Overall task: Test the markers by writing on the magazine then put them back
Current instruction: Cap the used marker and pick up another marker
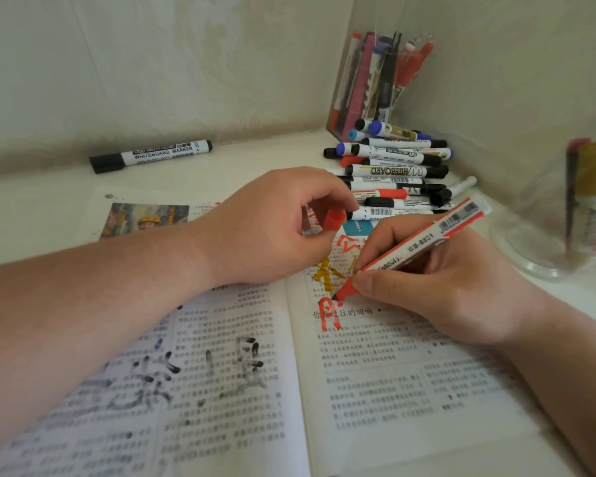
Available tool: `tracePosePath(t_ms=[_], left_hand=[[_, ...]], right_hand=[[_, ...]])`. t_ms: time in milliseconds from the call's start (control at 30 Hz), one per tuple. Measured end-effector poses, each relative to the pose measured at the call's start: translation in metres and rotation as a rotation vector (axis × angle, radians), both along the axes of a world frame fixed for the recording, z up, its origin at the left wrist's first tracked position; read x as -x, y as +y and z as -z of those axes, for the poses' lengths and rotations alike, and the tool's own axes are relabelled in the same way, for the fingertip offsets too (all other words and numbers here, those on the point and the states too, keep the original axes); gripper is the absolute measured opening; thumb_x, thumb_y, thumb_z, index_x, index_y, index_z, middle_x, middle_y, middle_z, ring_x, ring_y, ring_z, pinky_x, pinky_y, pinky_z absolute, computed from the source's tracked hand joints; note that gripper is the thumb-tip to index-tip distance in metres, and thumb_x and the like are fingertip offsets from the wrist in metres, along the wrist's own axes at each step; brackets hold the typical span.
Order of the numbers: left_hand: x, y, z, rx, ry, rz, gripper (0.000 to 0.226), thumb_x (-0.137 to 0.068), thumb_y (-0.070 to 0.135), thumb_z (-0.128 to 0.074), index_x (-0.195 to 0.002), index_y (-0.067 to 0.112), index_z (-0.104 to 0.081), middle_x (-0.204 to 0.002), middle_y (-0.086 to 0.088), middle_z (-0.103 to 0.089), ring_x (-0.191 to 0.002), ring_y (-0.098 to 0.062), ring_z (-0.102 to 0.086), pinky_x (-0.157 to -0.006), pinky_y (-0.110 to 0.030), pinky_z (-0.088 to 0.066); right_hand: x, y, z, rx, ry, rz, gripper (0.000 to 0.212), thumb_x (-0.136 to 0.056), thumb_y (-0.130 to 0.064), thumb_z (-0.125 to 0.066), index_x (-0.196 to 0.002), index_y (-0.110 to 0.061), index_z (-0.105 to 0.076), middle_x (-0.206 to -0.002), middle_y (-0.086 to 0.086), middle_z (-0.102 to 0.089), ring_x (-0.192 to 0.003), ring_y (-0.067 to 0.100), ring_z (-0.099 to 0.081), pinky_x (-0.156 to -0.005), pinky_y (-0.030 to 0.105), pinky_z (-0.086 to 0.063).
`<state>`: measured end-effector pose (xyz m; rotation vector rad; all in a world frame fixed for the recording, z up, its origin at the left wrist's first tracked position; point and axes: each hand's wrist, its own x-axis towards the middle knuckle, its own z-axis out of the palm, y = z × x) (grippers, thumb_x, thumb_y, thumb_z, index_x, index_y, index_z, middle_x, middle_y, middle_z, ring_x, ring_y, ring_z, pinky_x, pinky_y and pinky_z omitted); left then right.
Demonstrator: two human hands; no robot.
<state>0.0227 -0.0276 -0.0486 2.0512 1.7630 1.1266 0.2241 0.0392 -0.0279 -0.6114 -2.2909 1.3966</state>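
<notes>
An open magazine point(375, 390) lies flat on the white table, with black, gold and red strokes drawn over its print. My right hand point(444, 287) grips an uncapped red marker point(424, 241), its tip touching the right page beside a fresh red character point(327, 313). My left hand point(272, 228) rests on the magazine's top middle and pinches the red cap point(334, 220). A pile of markers point(393, 170) lies behind the magazine at the right.
A clear square holder point(375, 84) with several markers stands in the back corner. A lone black whiteboard marker point(152, 154) lies at the back left by the wall. A clear round cup point(585, 215) with markers stands at the right edge.
</notes>
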Motion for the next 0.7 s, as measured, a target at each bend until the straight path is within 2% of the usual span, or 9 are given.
tracePosePath(t_ms=[133,200,267,333,400,467,500,600,700], left_hand=[[0.0,0.0,0.001,0.009,-0.008,-0.001,0.033,-0.083,0.02,-0.071,-0.114,0.032,-0.068,-0.101,0.022,-0.066,-0.092,0.002,-0.062,-0.082,-0.022,-0.053],[0.0,0.0,0.001,0.019,-0.018,-0.005,0.033,-0.084,0.018,-0.074,-0.115,0.031,-0.068,-0.101,0.021,-0.067,-0.092,0.002,-0.063,-0.081,-0.022,-0.053],[0.0,0.0,0.002,0.027,-0.025,-0.009,0.034,-0.085,0.019,-0.075,-0.116,0.03,-0.069,-0.1,0.02,-0.068,-0.092,0.002,-0.063,-0.08,-0.021,-0.053],[0.0,0.0,0.002,0.032,-0.033,-0.009,0.034,-0.085,0.019,-0.075,-0.117,0.03,-0.069,-0.098,0.018,-0.068,-0.09,0.002,-0.063,-0.078,-0.02,-0.052],[-0.001,-0.001,0.001,0.043,-0.043,-0.009,0.034,-0.084,0.019,-0.076,-0.115,0.03,-0.068,-0.095,0.017,-0.068,-0.088,0.001,-0.063,-0.077,-0.019,-0.052],[-0.001,-0.001,0.001,0.052,-0.055,-0.005,0.034,-0.083,0.02,-0.077,-0.114,0.03,-0.068,-0.093,0.018,-0.068,-0.086,-0.001,-0.064,-0.077,-0.02,-0.052],[-0.002,-0.002,0.001,0.056,-0.061,-0.003,0.034,-0.083,0.021,-0.078,-0.114,0.03,-0.069,-0.092,0.018,-0.068,-0.085,-0.001,-0.064,-0.077,-0.02,-0.052],[-0.002,-0.003,-0.001,0.066,-0.057,-0.004,0.031,-0.081,0.027,-0.081,-0.109,0.033,-0.069,-0.09,0.022,-0.068,-0.085,-0.002,-0.065,-0.077,-0.018,-0.051],[-0.004,-0.004,-0.003,0.062,-0.051,-0.01,0.027,-0.078,0.033,-0.083,-0.102,0.035,-0.07,-0.088,0.022,-0.069,-0.086,-0.002,-0.065,-0.077,-0.019,-0.05]], right_hand=[[-0.001,-0.001,-0.002,0.029,-0.041,-0.057,0.008,-0.072,-0.014,-0.078,-0.076,-0.011,-0.073,-0.079,0.02,-0.074,-0.073,0.048,-0.066,-0.06,0.046,-0.051],[-0.001,0.0,-0.004,0.06,-0.052,-0.091,0.007,-0.07,-0.009,-0.076,-0.069,-0.015,-0.072,-0.072,0.014,-0.074,-0.064,0.034,-0.067,-0.056,0.034,-0.05],[-0.001,0.001,-0.005,0.084,-0.044,-0.113,0.019,-0.071,0.002,-0.074,-0.062,-0.014,-0.067,-0.06,0.003,-0.07,-0.052,0.011,-0.061,-0.05,0.017,-0.044],[-0.001,0.003,-0.005,0.097,-0.045,-0.103,0.032,-0.075,0.018,-0.072,-0.06,-0.009,-0.062,-0.054,-0.003,-0.066,-0.046,0.002,-0.055,-0.047,0.01,-0.041],[-0.001,0.004,-0.004,0.051,-0.046,-0.091,0.03,-0.077,0.013,-0.073,-0.061,-0.01,-0.063,-0.057,0.003,-0.068,-0.049,0.006,-0.058,-0.049,0.014,-0.042],[-0.003,0.008,-0.002,0.025,-0.023,-0.05,0.011,-0.071,-0.003,-0.074,-0.066,-0.007,-0.065,-0.057,0.008,-0.067,-0.05,0.012,-0.056,-0.049,0.019,-0.04],[-0.005,0.012,-0.001,0.032,0.009,-0.008,0.008,-0.067,-0.006,-0.072,-0.066,-0.004,-0.064,-0.052,0.005,-0.063,-0.046,0.01,-0.051,-0.046,0.017,-0.037],[-0.01,0.025,-0.001,0.081,0.07,0.08,0.019,-0.055,-0.01,-0.07,-0.062,0.001,-0.057,-0.046,0.002,-0.052,-0.039,0.008,-0.04,-0.041,0.015,-0.03],[-0.011,0.027,-0.002,0.071,0.019,0.082,0.012,-0.058,-0.002,-0.064,-0.059,0.003,-0.054,-0.043,0.0,-0.053,-0.037,0.004,-0.042,-0.039,0.013,-0.031]])
